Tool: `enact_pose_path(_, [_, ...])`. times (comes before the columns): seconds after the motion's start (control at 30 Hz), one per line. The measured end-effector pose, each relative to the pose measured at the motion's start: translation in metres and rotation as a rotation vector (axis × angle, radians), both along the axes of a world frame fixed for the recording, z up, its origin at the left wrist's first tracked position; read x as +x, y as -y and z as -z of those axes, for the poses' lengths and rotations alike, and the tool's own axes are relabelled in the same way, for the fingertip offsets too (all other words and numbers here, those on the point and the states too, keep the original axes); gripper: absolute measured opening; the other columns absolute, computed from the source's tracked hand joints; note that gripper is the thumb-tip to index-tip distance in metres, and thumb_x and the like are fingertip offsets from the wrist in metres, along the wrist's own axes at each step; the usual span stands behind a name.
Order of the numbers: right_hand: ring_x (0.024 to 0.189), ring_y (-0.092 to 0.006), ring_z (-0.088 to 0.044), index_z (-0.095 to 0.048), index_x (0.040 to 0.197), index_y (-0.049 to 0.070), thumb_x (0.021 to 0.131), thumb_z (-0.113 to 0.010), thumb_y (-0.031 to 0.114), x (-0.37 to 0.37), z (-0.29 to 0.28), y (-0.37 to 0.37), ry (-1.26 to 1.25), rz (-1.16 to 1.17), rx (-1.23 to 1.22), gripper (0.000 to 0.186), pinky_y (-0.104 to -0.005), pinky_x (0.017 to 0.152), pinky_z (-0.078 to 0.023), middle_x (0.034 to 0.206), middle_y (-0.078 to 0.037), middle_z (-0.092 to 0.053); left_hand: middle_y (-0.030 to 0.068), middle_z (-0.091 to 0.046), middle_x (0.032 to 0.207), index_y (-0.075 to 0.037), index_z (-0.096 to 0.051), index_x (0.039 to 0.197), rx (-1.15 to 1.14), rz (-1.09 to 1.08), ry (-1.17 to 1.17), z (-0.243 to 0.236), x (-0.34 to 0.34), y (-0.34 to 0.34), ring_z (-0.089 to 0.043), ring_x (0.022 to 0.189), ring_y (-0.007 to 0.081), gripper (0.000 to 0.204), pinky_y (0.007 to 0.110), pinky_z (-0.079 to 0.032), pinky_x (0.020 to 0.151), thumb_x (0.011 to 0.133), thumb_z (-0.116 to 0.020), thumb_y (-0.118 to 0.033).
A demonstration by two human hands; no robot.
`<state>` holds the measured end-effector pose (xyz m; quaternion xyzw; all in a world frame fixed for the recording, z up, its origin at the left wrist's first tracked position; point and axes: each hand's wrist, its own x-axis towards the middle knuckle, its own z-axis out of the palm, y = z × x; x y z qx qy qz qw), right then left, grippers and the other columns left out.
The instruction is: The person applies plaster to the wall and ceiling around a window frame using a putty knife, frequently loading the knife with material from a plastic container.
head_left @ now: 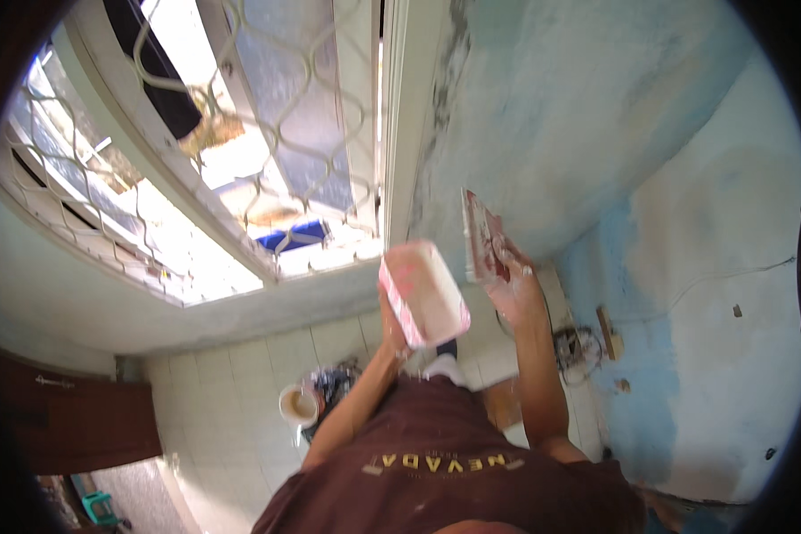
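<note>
The right hand [518, 289], just right of centre and smeared with white, grasps a flat reddish-brown board [484, 236] standing nearly on edge, its face streaked with white; whether it touches the wall [543, 116] behind it, I cannot tell. The left hand [393, 327] grips the left side of a tub [436, 289] at the centre of the frame — white and pink, tilted so that its pale inside shows. Just left of the tub, a window with a wavy grille [276, 132] fills the upper left. Below, on the tiled floor [227, 392], a bucket [292, 408] stands beside a dark bundle [336, 381] — both left of the brown shirt [436, 481] at lower centre.
</note>
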<state>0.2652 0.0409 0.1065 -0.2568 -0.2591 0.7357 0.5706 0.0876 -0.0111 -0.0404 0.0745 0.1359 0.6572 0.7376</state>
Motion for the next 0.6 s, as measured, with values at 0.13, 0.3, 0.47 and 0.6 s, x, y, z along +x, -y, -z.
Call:
enact_pose_path(0.13, [0.116, -0.0169, -0.063, -0.048, 0.141, -0.003, 0.097, -0.063, 0.002, -0.008, -0.09, -0.033, 0.472, 0.26, 0.562, 0.047, -0.0323, 0.102, -0.05, 0.128, -0.008, -0.063, 0.0083, -0.051, 0.152, -0.014, -0.037, 0.157, 0.037, -0.022, 0.03, -0.002, 0.001, -0.005, -0.056, 0.134, 0.0293, 0.076, 0.05, -0.048, 0.112, 0.103, -0.034, -0.068])
enact_pose_path(0.3, [0.106, -0.0126, -0.063, -0.052, 0.132, -0.002, 0.1, -0.066, 0.013, 0.018, -0.166, -0.124, 0.612, 0.401, 0.956, 0.038, -0.0288, 0.095, -0.049, 0.119, -0.007, -0.065, 0.0081, -0.051, 0.152, -0.016, -0.037, 0.157, 0.026, 0.059, 0.05, 0.007, 0.007, -0.006, -0.055, 0.135, 0.031, 0.078, 0.054, -0.047, 0.112, 0.102, -0.031, -0.071])
enact_pose_path(0.47, [0.101, -0.0144, -0.065, -0.056, 0.125, -0.005, 0.098, -0.07, 0.015, -0.024, -0.254, -0.195, 0.749, 0.594, 1.164, 0.036, -0.0302, 0.089, -0.051, 0.111, -0.01, -0.069, 0.0083, -0.051, 0.152, -0.017, -0.037, 0.157, 0.058, 0.024, 0.054, -0.012, -0.006, -0.001, -0.055, 0.135, 0.0322, 0.078, 0.056, -0.048, 0.111, 0.102, -0.031, -0.072])
enact_pose_path(0.6, [0.097, -0.0319, -0.072, -0.056, 0.12, -0.007, 0.092, -0.075, 0.014, -0.053, -0.269, -0.213, 1.069, 0.885, 1.12, 0.04, -0.0387, 0.086, -0.053, 0.103, -0.022, -0.071, 0.0083, -0.051, 0.151, -0.017, -0.037, 0.157, 0.059, 0.025, 0.041, -0.022, -0.003, -0.003, -0.055, 0.134, 0.0322, 0.079, 0.056, -0.048, 0.11, 0.101, -0.033, -0.073])
